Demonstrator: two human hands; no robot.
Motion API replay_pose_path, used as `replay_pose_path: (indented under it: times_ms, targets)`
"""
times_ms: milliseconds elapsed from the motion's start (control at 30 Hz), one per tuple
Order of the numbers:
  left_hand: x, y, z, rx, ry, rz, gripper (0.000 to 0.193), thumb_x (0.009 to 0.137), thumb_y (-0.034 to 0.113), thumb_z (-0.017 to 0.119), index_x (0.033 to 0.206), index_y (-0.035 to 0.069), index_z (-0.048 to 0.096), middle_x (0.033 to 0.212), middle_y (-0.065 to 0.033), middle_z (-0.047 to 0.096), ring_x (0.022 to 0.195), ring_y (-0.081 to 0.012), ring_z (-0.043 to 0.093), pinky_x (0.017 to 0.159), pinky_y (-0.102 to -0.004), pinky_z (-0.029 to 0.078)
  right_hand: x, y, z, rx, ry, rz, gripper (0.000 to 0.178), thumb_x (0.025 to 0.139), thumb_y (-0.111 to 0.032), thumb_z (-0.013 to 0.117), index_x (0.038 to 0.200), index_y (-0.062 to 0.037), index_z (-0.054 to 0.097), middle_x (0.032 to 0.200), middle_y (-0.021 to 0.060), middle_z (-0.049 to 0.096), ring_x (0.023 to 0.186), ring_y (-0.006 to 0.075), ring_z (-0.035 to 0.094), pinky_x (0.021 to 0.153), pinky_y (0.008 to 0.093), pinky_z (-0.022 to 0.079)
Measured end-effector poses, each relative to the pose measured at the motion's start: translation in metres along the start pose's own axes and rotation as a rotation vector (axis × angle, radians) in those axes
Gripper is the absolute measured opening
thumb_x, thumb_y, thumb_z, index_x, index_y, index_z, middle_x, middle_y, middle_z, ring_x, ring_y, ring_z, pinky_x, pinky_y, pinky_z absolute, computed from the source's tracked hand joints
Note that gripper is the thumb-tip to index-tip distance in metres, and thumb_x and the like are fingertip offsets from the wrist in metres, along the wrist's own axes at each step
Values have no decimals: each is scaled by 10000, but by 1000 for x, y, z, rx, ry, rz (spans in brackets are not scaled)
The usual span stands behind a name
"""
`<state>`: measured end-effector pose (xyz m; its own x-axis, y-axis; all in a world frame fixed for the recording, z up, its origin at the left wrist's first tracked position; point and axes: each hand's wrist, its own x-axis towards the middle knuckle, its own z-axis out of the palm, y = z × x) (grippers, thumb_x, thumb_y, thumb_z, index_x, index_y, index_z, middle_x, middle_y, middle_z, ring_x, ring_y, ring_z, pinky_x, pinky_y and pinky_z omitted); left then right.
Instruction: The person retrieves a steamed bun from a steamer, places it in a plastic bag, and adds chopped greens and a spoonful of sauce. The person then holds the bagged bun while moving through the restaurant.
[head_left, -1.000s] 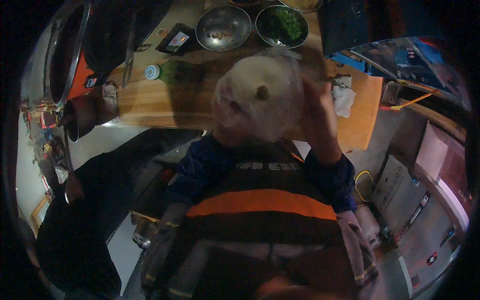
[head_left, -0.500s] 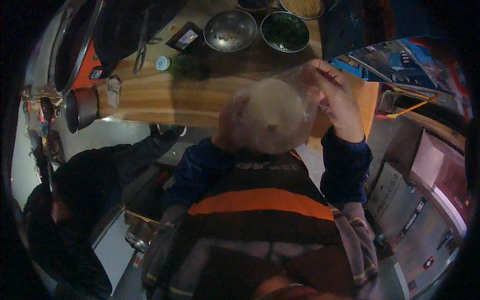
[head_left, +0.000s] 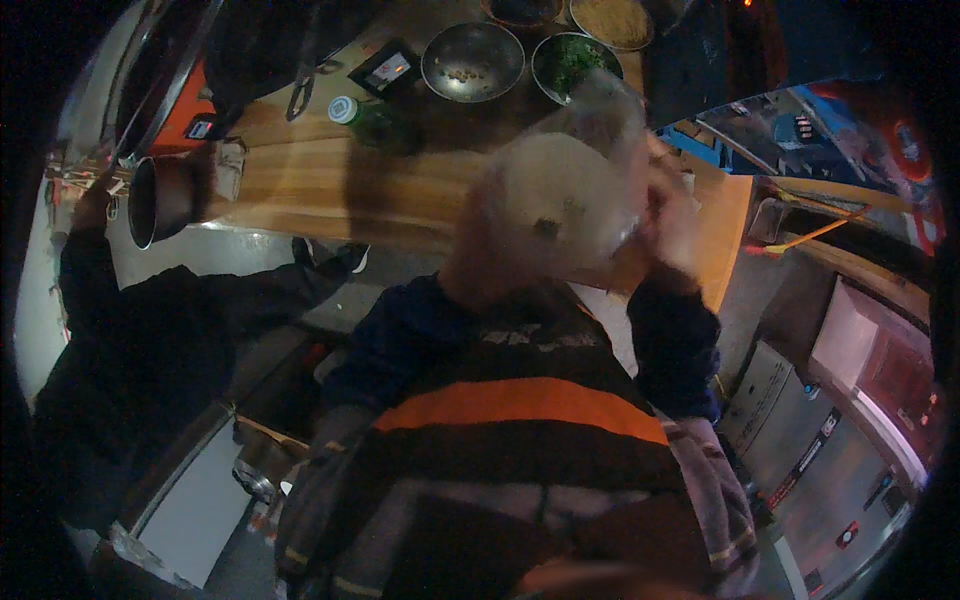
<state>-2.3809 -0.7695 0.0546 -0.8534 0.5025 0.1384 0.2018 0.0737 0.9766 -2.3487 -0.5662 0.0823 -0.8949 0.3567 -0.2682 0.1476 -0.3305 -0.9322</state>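
Observation:
In front of my chest is a clear plastic bag point(head_left: 612, 110) with a pale, round, flat piece of food point(head_left: 560, 185) in it; its exact kind is unclear. A small dark patch shows near its lower edge. My left hand point(head_left: 472, 245) holds the bag from the left side, its fingers mostly hidden behind it. At the bag's right side, my right hand point(head_left: 672, 215) grips the plastic, smeared by motion. Loose film stands up between the hands, toward the bowls.
On the wooden table point(head_left: 300, 185) are a metal bowl with a few bits point(head_left: 472, 62), a bowl of chopped greens point(head_left: 575, 65), a bowl of tan crumbs point(head_left: 612, 22), a white-capped green jar point(head_left: 345, 110) and a dark pot point(head_left: 160, 200). Another person point(head_left: 170, 330) in dark clothes stands at left.
My right hand has come lower, and its fingers have blurred. The bag's loose film now rises toward the greens. The other person has reached an arm up toward the left wall.

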Motion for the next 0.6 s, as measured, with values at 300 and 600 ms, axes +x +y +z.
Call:
replay_pose_path:
  times_ms: [300, 600]
  targets:
    - [-4, -7, 25, -1379, 127, -377, 531, 895, 364, 438, 1315, 41, 403, 1259, -112, 503, 1160, -232, 494, 972, -398, 417, -40, 55, 22, -153, -369, -198, 735, 801, -144, 681, 1400, -22, 273, 1340, 117, 434, 1195, 234, 461, 992, 354, 407]
    - [-14, -5, -7, -403, -394, -212, 443, 882, 171, 524, 1291, 32, 426, 1241, -114, 518, 1158, -213, 490, 968, -401, 420, -39, 15, -1, -228, -483, -271, 713, 723, -180, 715, 1327, 6, 384, 1322, 137, 462, 1217, 241, 444, 1015, 361, 366]
